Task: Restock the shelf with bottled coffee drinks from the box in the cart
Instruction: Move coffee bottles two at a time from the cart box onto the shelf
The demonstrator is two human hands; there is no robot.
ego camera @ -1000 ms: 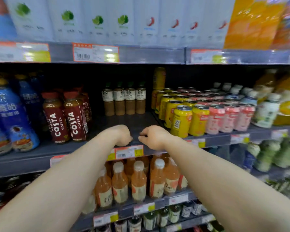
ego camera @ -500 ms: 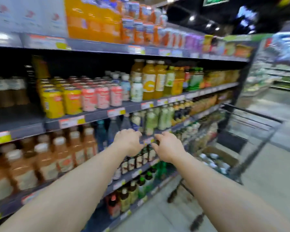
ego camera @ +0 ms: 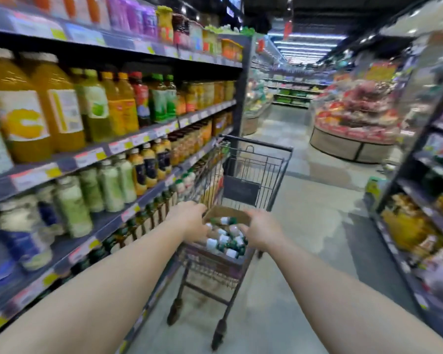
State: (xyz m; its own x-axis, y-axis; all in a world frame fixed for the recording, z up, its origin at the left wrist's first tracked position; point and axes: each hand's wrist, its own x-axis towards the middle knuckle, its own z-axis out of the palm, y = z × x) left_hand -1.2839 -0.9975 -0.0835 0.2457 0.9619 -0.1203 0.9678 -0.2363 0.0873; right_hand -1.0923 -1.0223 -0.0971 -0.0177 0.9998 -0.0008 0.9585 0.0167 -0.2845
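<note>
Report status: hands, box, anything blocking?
Left hand and right hand over the box in the cart, grip unclear. Bottles still boxed. Nothing blocking.

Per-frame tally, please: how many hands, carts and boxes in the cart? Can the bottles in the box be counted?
Hands: 2 (left hand, right hand)
Cart: 1
Cardboard box: 1
Bottles: too blurred to count
Total counted: 4
</note>
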